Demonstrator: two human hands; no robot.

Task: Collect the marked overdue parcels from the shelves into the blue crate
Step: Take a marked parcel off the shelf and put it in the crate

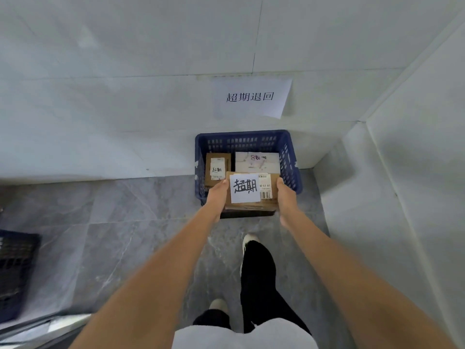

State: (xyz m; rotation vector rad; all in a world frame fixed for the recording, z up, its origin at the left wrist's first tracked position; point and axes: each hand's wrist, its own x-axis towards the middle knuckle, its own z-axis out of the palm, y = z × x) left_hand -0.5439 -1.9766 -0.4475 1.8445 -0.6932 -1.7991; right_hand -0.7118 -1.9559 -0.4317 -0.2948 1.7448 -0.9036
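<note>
- I am looking down at a grey marbled floor [130, 222] meeting a pale tiled wall [100, 109], with a second wall closing in at the right to make a corner.
- A blue crate [289, 157] is sitting on the floor against the wall's foot, near that corner.
- A dark crate [17, 270] is showing, blurred, at the floor's left edge.
- A paper sign [251, 98] with printed Chinese characters is hanging on the wall just above the blue crate.
- My left hand [217, 197] and right hand [285, 197] are gripping a cardboard parcel [269, 182] by its two sides, fingers curling round its edges, holding it over the crate's near rim.
- A white slip [245, 187] with bold handwritten characters is covering the parcel's top, a barcode label beside it.
- A white box [258, 163] is lying inside the crate at the far right corner.
- A smaller brown parcel [217, 167], wearing its own marked slip, is lying at the crate's left side, beside the white box.
- My dark-trousered legs and pale shoes [249, 241] are standing on the floor at the near edge.
</note>
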